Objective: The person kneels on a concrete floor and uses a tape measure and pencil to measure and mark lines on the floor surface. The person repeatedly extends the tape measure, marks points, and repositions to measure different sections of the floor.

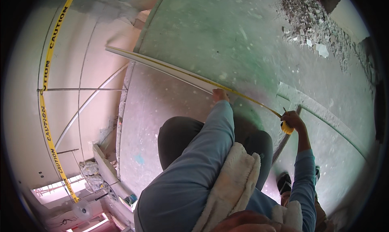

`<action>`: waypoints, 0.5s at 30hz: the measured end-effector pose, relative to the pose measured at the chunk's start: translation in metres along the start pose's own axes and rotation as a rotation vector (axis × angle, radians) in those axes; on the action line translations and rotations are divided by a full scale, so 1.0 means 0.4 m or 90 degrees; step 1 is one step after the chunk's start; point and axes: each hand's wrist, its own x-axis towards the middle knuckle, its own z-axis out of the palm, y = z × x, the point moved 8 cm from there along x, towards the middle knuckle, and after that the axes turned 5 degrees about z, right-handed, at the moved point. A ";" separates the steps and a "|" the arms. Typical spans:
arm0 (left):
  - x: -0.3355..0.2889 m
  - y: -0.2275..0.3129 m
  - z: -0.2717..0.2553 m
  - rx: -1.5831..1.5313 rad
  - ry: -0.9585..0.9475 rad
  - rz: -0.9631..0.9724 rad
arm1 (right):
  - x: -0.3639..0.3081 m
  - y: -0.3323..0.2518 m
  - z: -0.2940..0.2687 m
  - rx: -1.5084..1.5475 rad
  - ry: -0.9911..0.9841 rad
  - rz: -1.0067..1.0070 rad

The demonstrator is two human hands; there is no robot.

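Note:
A long, narrow white strip (pixel 174 72) lies slantwise over the floor, its far end reaching past the slab edge at the left. My left hand (pixel 220 95) is closed on its near end. The yellow tape measure blade (pixel 253 99) is pulled out along the strip and runs on past that hand to the right. My right hand (pixel 293 120) grips the yellow tape measure (pixel 287 128) by its case. A thin, dark, pencil-like stick (pixel 285 109) pokes out at those fingers; its kind is unclear.
Yellow caution tape (pixel 48 122) hangs along thin rails at the left, beyond the slab edge (pixel 125 90). Rubble (pixel 320 33) lies at the far right. A raised ledge (pixel 324 112) and a dark bar (pixel 285 141) are near my right hand. Someone's sandalled foot (pixel 284 183) shows at lower right.

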 end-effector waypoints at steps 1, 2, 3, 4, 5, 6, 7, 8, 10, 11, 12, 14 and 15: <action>0.011 0.026 -0.010 0.354 -0.011 0.080 | 0.007 0.005 -0.002 -0.012 0.008 -0.002; 0.009 0.044 -0.010 0.593 -0.003 0.148 | 0.015 0.014 -0.008 -0.035 0.026 0.014; 0.002 0.062 -0.002 0.837 0.013 0.215 | 0.016 0.018 -0.005 -0.021 0.009 0.003; -0.006 0.071 -0.021 0.793 0.060 0.210 | 0.019 0.023 -0.007 -0.019 0.002 0.009; -0.016 0.079 -0.031 0.787 0.089 0.206 | 0.021 0.030 -0.013 -0.029 0.004 0.027; -0.027 0.085 -0.041 0.777 0.108 0.198 | 0.019 0.029 -0.017 -0.018 -0.002 0.020; -0.039 0.092 -0.045 0.781 0.122 0.196 | 0.015 0.031 -0.025 -0.019 0.001 0.024; -0.050 0.101 -0.047 0.790 0.129 0.194 | 0.013 0.029 -0.032 -0.020 0.004 0.028; -0.065 0.118 -0.050 0.816 0.137 0.195 | 0.008 0.021 -0.041 0.021 -0.008 0.024; -0.068 0.123 -0.049 0.835 0.133 0.197 | 0.009 0.020 -0.048 0.031 -0.003 0.027; -0.066 0.122 -0.055 0.812 0.132 0.181 | 0.009 0.020 -0.053 0.023 0.005 0.029; -0.053 0.120 -0.030 0.978 0.062 0.247 | 0.014 0.019 -0.055 0.046 -0.007 0.012; -0.045 0.101 0.000 1.193 -0.047 0.322 | 0.018 0.023 -0.058 0.046 -0.003 0.010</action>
